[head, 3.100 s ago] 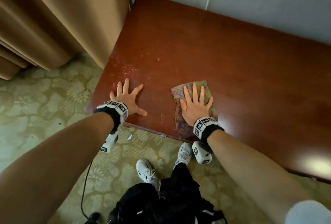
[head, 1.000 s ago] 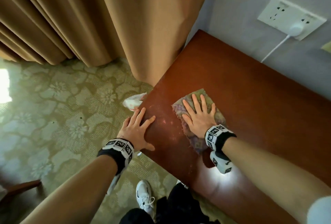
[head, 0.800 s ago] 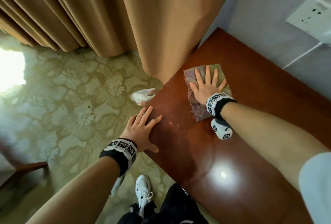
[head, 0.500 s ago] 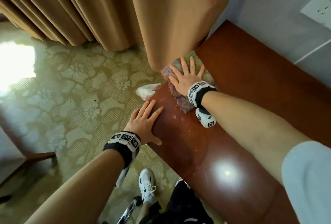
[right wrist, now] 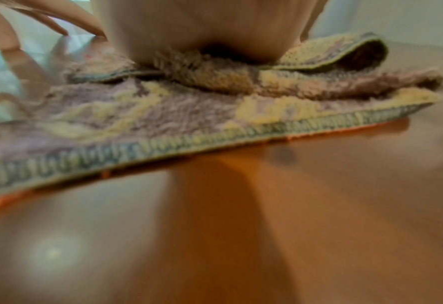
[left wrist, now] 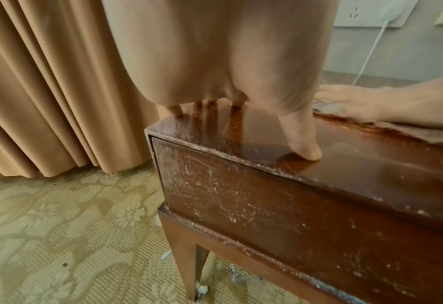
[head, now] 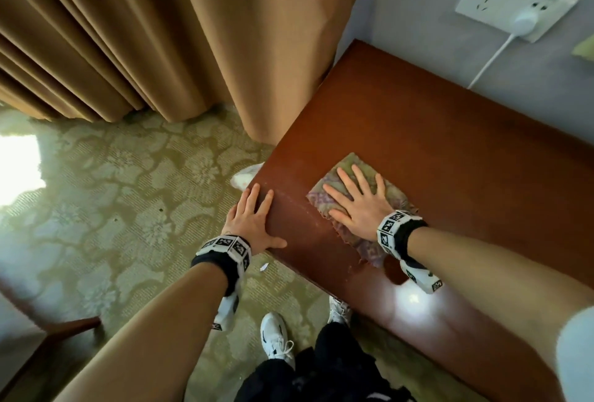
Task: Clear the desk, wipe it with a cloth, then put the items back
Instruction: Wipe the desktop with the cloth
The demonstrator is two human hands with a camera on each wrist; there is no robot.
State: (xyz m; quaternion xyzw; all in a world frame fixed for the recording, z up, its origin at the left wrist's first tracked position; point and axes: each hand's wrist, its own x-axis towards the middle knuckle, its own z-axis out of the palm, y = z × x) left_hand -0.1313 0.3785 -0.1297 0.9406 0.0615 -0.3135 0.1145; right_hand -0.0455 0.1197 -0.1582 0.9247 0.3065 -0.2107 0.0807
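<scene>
A reddish-brown wooden desk [head: 450, 150] runs from the wall toward me, its top bare apart from a folded patterned cloth [head: 395, 191] near the left end. My right hand [head: 356, 202] lies flat on the cloth with fingers spread, pressing it to the wood. In the right wrist view the cloth [right wrist: 163, 115] is folded in layers under the palm. My left hand [head: 254, 221] rests flat on the desk's front left corner, fingers straight; the left wrist view shows its thumb [left wrist: 303, 144] and fingertips touching the desk top [left wrist: 358, 164].
A tan curtain [head: 180, 31] hangs against the desk's left end. A white wall socket [head: 514, 3] with a plugged cable sits above the desk. A crumpled white item [head: 246, 175] lies on the patterned carpet [head: 128, 202] by the corner. A chair leg [head: 64, 327] shows lower left.
The right hand has drawn the cloth back from the far left corner by the curtain toward me. The left hand stays on the desk's front left corner.
</scene>
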